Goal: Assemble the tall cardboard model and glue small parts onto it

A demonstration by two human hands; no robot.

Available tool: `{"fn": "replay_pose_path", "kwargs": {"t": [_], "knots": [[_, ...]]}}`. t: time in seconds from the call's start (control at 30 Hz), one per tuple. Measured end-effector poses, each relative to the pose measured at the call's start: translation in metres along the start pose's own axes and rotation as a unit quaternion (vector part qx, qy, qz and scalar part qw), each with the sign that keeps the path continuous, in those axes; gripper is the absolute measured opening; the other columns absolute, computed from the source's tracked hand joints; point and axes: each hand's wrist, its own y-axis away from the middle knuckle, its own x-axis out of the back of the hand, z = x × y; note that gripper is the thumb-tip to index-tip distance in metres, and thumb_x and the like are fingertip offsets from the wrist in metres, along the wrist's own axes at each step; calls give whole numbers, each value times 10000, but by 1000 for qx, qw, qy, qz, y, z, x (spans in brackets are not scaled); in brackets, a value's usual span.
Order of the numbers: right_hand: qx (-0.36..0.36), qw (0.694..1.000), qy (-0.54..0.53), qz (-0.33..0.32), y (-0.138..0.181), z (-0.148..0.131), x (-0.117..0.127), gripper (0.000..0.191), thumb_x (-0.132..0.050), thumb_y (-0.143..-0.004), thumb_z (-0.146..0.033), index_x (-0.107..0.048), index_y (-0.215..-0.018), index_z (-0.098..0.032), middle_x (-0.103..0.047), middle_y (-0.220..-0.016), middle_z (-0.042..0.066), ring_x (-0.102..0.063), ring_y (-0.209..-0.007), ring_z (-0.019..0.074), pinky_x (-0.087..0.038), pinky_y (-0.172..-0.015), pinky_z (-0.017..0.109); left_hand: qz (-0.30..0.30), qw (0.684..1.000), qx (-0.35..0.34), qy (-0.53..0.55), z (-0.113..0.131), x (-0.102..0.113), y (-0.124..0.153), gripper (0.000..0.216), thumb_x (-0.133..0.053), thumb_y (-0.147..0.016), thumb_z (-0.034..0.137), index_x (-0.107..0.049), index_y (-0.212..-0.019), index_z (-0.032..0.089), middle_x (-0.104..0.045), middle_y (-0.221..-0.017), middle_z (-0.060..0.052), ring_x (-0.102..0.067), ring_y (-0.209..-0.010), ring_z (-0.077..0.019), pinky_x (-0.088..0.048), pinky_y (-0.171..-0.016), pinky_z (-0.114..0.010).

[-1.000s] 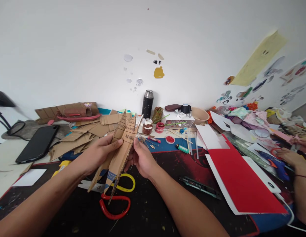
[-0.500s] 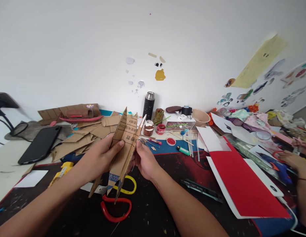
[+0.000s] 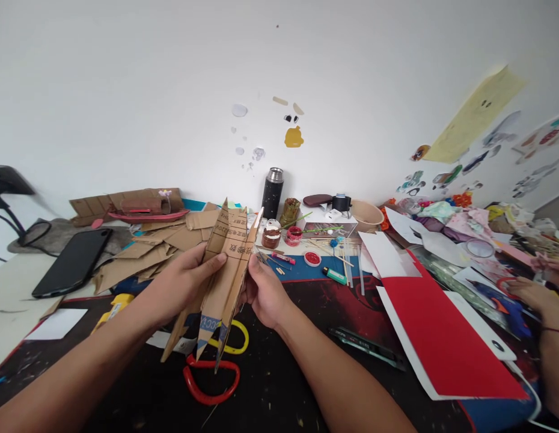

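Over the red-and-yellow-handled scissors [image 3: 211, 400], the left hand [image 3: 187, 276] and right hand [image 3: 268, 296] pinch pointed, printed cardboard [image 3: 224, 279] between them.

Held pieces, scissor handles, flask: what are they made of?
Held pieces: cardboard, likely corrugated; matte brown, printed, rough cut edges.
Scissor handles: probably plastic; smooth, solid red and yellow, slight gloss.
Flask: shiny silver top suggests metal; speckled black body could be coated metal or plastic.

Right hand [image 3: 269, 293] partly hidden behind printed cardboard [image 3: 226, 273], scissors [image 3: 228, 365] partly covered, yellow tool [image 3: 113, 309] partly behind left forearm [image 3: 112, 340], co-worker's arm [image 3: 552, 343] cropped at right edge
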Motion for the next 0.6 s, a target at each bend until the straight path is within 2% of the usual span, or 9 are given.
{"fn": "replay_pose_path", "kwargs": {"t": [0.1,0.23,0.4,0.6], "knots": [[-10,1000,6,-10,1,1,-1,761,-773,-862,-919,-707,-1128,-210,-739,-777,23,-749,-642,216,-619,-505,297,-7,1000,7,13,0,-1,0,536,-984,-689,615,-767,-1009,244,-853,-831,-49,-738,-590,-262,-617,-530,-347],[-15,1000,18,-7,2,3,-3,826,-767,-803,-979,-700,-1091,-208,-716,-741,13,-740,-620,211,-595,-478,281,-22,1000,0,-11,-1,1,0,576,-955,-707,683,-746,-1018,246,-820,-769,-28,-739,-585,-268,-620,-529,-352],[-11,999,16,-27,2,-1,-6,861,-796,-752,-992,-707,-1068,-196,-700,-696,-3,-707,-562,186,-546,-449,242,-11,992,-43,-120,-4,7,-2,605,-817,-809,777,-736,-1082,243,-782,-727,-10,-718,-598,-271,-594,-523,-348],[0,999,24,-28,4,-4,-6,792,-827,-767,-954,-696,-1000,-209,-713,-703,6,-707,-564,192,-550,-455,252,19,972,-86,-218,4,5,4,538,-676,-872,788,-705,-990,264,-795,-746,-24,-720,-643,-289,-601,-582,-376]]}}
